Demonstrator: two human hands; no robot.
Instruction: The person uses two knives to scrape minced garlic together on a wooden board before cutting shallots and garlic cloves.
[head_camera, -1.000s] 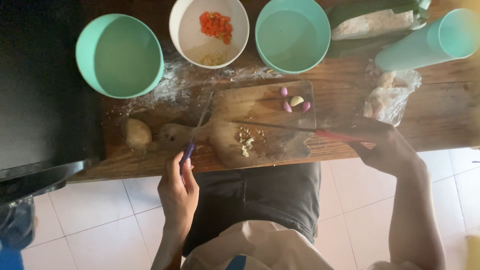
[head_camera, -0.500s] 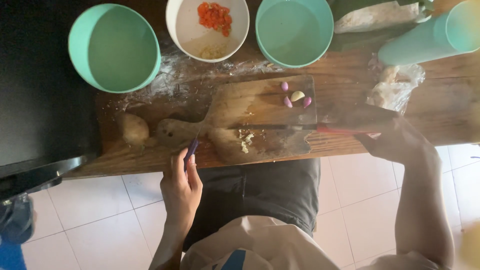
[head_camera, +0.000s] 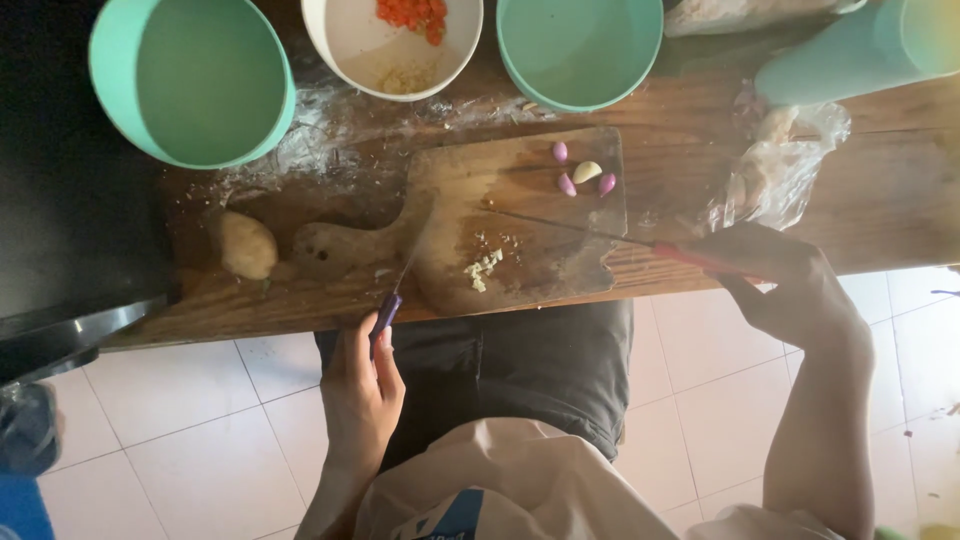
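Note:
A wooden cutting board (head_camera: 530, 190) with a handle lies on the wooden table (head_camera: 900, 200). On it sit a small pile of chopped garlic (head_camera: 482, 270) and a few pink and pale cloves (head_camera: 582, 175). My left hand (head_camera: 362, 385) grips a purple-handled knife (head_camera: 392, 300), its blade reaching onto the board's left part. My right hand (head_camera: 780, 275) holds a red-handled knife (head_camera: 600, 235) whose thin blade lies across the board above the chopped pile.
Two teal bowls (head_camera: 195, 80) (head_camera: 580, 45) and a white bowl (head_camera: 395, 40) with chopped red bits stand at the back. A teal cup (head_camera: 860, 50) lies at right near a crumpled plastic bag (head_camera: 780, 165). A dough lump (head_camera: 246, 245) rests at left. Flour dusts the table.
The view has shifted slightly. My right hand has swung its knife blade along the board over the chopped pile. My left hand stays at the table edge with its knife.

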